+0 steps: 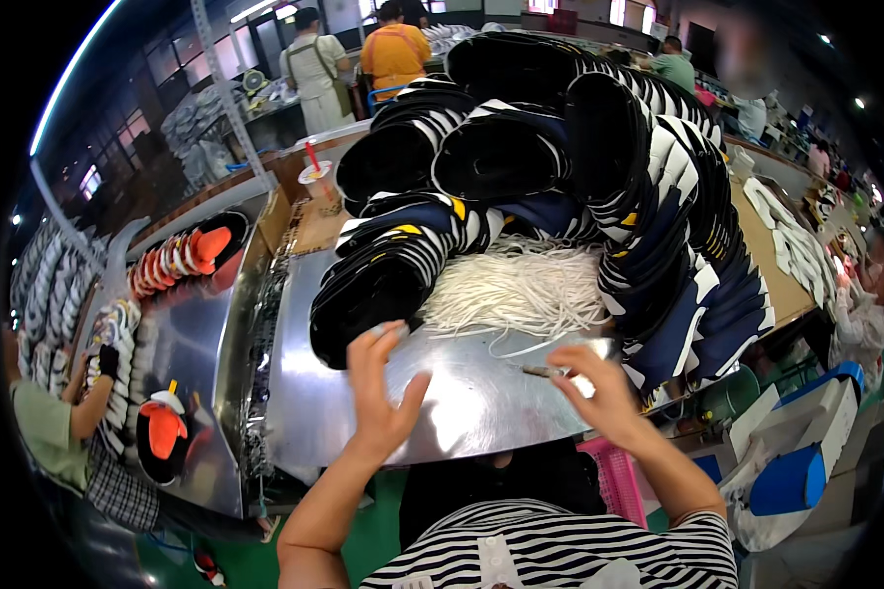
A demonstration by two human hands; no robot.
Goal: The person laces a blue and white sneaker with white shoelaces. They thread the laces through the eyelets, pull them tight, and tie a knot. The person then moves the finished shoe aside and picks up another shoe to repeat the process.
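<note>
My left hand [378,393] is open above the metal table, its thumb apart from the fingers and some light wrapping on a fingertip. Its fingertips reach the near edge of a stack of black shoe uppers [368,304] with white and yellow trim; whether they touch it I cannot tell. Between thumb and fingers, my right hand [599,393] pinches a small slim metal tool [537,372] pointing left. Just beyond lies a heap of white shoelaces [521,285], with one loose lace [521,350] trailing toward the tool.
More stacked navy and black uppers [673,255] rise at the right and back. A drink cup [316,179] with a red straw stands at the back left. Left, a co-worker [49,422] sits by a bench with orange-lined shoes [164,432]. A pink basket [616,481] is below the table.
</note>
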